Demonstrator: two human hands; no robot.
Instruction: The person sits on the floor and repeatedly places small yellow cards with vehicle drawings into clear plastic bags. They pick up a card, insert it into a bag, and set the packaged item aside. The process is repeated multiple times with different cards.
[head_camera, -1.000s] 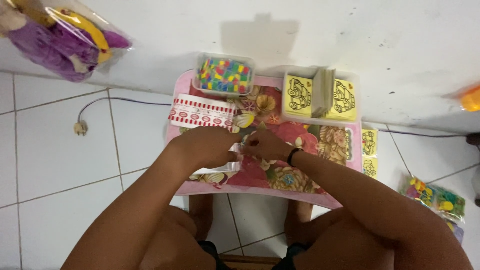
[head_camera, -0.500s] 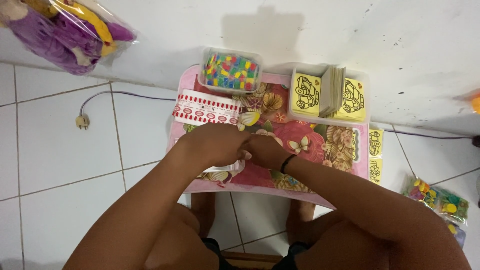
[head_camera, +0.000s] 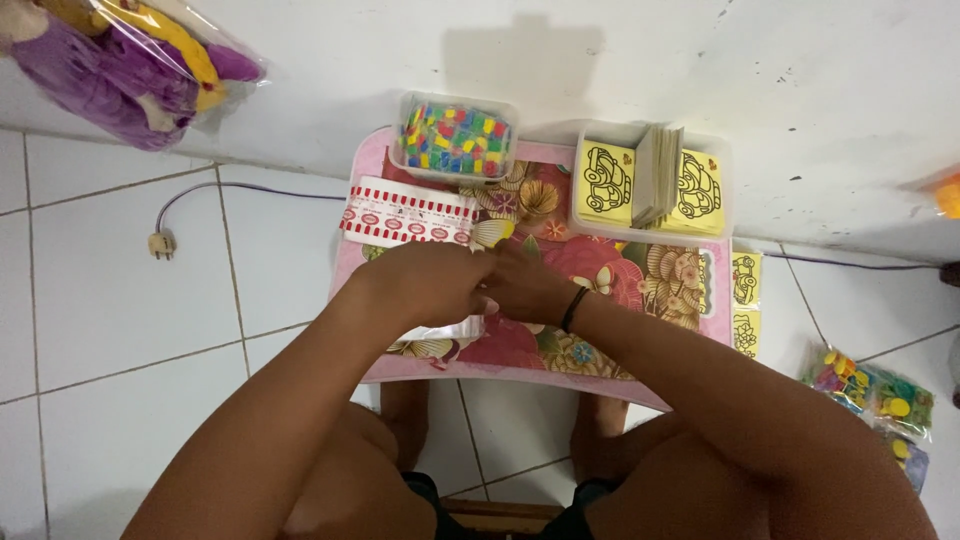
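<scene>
My left hand (head_camera: 430, 285) and my right hand (head_camera: 525, 285) meet, fingers curled, over the middle of a small pink table with a flowered top (head_camera: 520, 372). A clear plastic packet (head_camera: 455, 330) sticks out from under the left hand, and both hands seem to pinch it. What lies between the fingertips is hidden. A black band circles my right wrist. Just beyond the left hand lies a red-and-white printed strip (head_camera: 405, 215).
A clear tub of small coloured pieces (head_camera: 455, 135) and a tub of yellow picture cards (head_camera: 610, 180) stand at the table's far edge by the wall. More yellow cards (head_camera: 745, 300) and a bag of coloured pieces (head_camera: 870, 395) lie to the right. A bagged purple plush toy (head_camera: 120, 60) and a plug (head_camera: 160, 243) lie to the left.
My two hands have drawn closer together until they touch. The view has shifted a little; the things on the table have stayed put.
</scene>
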